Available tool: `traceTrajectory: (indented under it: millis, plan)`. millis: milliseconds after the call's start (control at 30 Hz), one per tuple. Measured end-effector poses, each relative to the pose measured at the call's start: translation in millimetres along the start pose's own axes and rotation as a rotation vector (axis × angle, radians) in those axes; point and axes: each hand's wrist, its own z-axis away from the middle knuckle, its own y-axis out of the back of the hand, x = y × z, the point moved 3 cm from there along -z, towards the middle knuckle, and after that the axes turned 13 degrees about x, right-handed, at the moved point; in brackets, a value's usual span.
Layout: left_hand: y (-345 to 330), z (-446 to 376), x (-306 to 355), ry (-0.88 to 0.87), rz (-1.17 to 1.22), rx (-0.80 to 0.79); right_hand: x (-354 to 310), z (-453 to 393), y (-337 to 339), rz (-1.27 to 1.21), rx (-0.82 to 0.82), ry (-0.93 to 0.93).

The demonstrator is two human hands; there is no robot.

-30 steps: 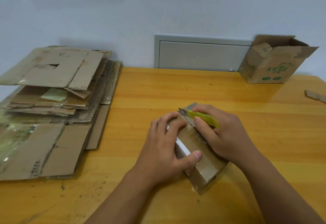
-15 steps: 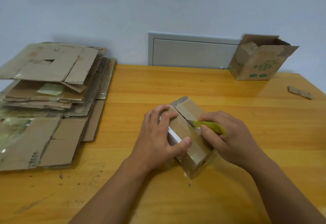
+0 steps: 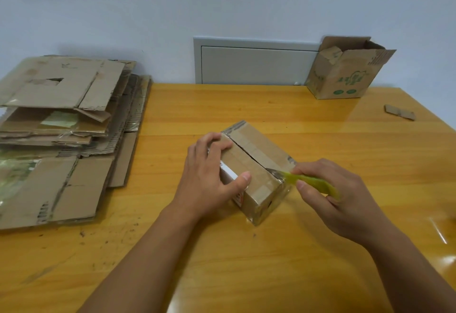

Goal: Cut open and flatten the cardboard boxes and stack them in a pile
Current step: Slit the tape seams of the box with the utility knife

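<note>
Mid-table, one small taped box [image 3: 254, 167] gripped by left hand [image 3: 209, 177], right hand [image 3: 338, 196] holding one green knife [image 3: 309, 181] with blade at its near seam end; one flattened pile [image 3: 61, 125] at table [image 3: 271, 251] left edge, one open box [image 3: 345, 71] and one scrap [image 3: 399, 112] far right, bare wood between.

**Bright, even indoor light with glare on a glossy tabletop**

The scene is brightly and softly lit, with a slight bluish cast on the white wall [image 3: 222, 4]. The varnished tabletop [image 3: 246, 105] shows pale sheen along its upper edge and sharp white glints at the lower right of the frame. Shadows are soft: faint ones lie under the forearms and beside the stack of flattened cardboard [image 3: 61, 120] at the left. Wide-angle distortion bows the tabletop's edges and stretches the arms toward the bottom corners. Detail is mildly soft throughout, softest at the frame's edges.
</note>
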Motion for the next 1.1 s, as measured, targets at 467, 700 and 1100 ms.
traceTrajectory:
  millis: [467,700,1100]
  plan:
    - [6,-1,7,-0.009,-0.213,0.069,-1,17,20,-0.078,0.252,-0.138]
    - [5,1,28,-0.328,-0.335,-0.069,1,21,-16,-0.150,0.218,-0.240]
    - [3,-41,65,-0.353,-0.437,-0.407,4,32,-19,-0.412,0.426,-0.438]
